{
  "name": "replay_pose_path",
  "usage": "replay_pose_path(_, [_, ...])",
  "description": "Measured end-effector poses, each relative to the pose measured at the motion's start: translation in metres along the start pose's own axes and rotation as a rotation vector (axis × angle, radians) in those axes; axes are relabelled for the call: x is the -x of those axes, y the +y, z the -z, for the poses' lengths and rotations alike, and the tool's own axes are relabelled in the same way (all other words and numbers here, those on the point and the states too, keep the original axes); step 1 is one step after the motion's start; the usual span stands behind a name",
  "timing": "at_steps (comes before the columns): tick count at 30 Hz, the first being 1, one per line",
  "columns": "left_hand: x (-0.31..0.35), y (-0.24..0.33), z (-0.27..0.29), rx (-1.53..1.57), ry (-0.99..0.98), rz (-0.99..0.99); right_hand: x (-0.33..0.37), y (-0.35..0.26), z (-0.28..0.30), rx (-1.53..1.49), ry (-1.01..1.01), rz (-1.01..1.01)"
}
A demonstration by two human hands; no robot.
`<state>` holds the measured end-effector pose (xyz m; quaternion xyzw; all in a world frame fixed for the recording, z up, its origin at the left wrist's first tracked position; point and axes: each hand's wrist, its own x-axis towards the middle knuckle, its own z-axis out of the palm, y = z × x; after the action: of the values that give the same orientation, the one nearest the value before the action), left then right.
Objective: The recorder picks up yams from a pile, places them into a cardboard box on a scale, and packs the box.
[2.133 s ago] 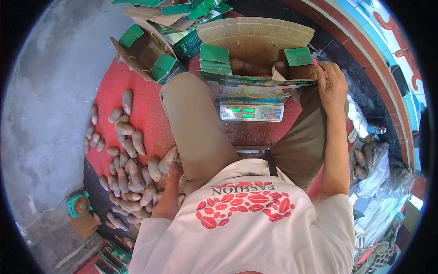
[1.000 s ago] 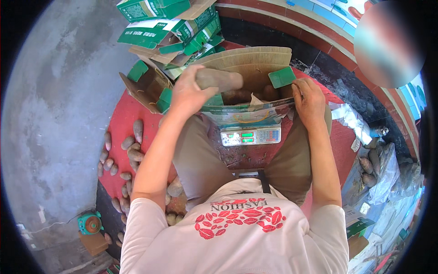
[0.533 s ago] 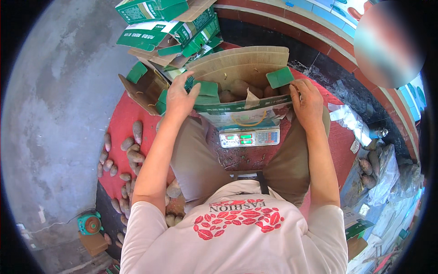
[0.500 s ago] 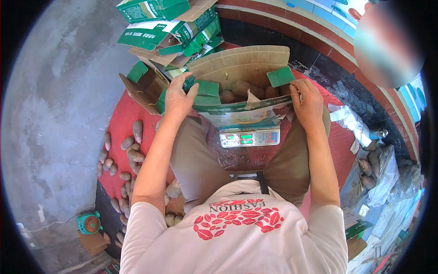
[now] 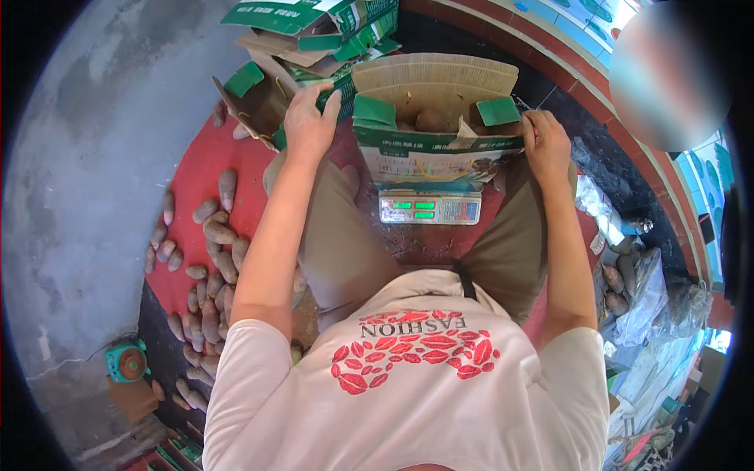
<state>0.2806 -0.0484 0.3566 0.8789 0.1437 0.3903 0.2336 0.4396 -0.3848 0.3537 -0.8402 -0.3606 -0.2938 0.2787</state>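
Note:
An upright green-and-white cardboard carton, flaps raised, stands at the far side of a digital scale with lit green displays. Inside it, brown-skinned tubers that look like sweet potatoes show partly; the front panel hides the rest. My right hand grips the carton's right end, thumb and fingers at its upper corner. Left of the carton, my left hand is open, thumb apart from the fingers, with a gap between it and the carton's left side. It is nearest to a second open carton.
Many loose tubers lie on the red mat at left. Stacked green cartons stand at the far left. Clear plastic bags and tubers lie at right. A teal round device sits on the grey floor.
The carton has gone from leaning toward me to standing more upright, and its tubers show less. My right hand has stayed at its right end; my left hand is now farther from it.

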Motion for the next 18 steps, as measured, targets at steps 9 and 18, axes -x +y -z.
replay_pose_path(9, [-0.006,0.012,-0.006,0.083,-0.02,0.053,-0.036,-0.04,0.023,-0.225,0.04,-0.055])
replay_pose_path(18, [-0.001,0.016,-0.027,0.052,-0.152,-0.182,-0.031,-0.027,0.025,-0.339,0.083,-0.124])
